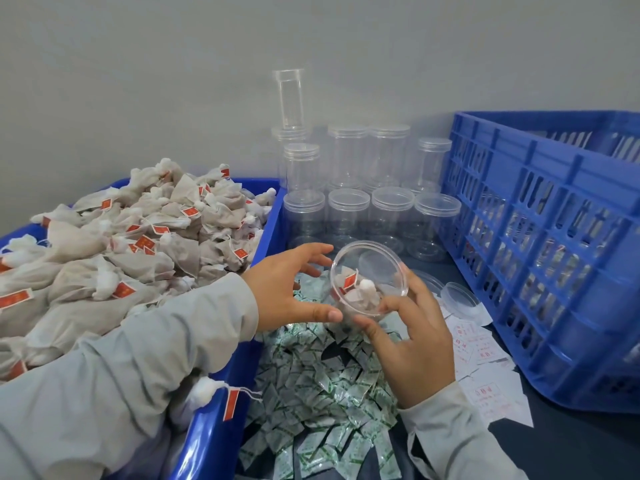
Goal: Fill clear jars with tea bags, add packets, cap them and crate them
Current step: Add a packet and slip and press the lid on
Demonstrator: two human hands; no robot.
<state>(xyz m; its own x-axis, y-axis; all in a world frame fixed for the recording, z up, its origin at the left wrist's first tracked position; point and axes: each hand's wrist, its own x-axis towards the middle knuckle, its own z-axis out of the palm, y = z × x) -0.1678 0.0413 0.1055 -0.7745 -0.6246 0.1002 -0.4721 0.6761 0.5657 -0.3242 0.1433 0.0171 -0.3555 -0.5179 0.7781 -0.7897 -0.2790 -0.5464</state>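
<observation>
At the centre of the scene, above a heap of green-and-white packets (325,386), a clear jar (369,282) is tilted with its open mouth toward the camera, and a few tea bags (356,292) with red tags lie inside it. Right hand (412,337) grips the jar from the near right, fingers and thumb curled round its wall. Left hand (294,289) has its fingers spread, the thumb touching the jar's lower left wall and the other fingers reaching behind it. On the left, a blue bin (221,427) is piled with tea bags (121,244). Farther back, capped empty jars (367,188) stand in rows against the wall. On the right sits a blue crate (540,244), with a loose clear lid (462,299) and white slips (485,355) lying just beside it
</observation>
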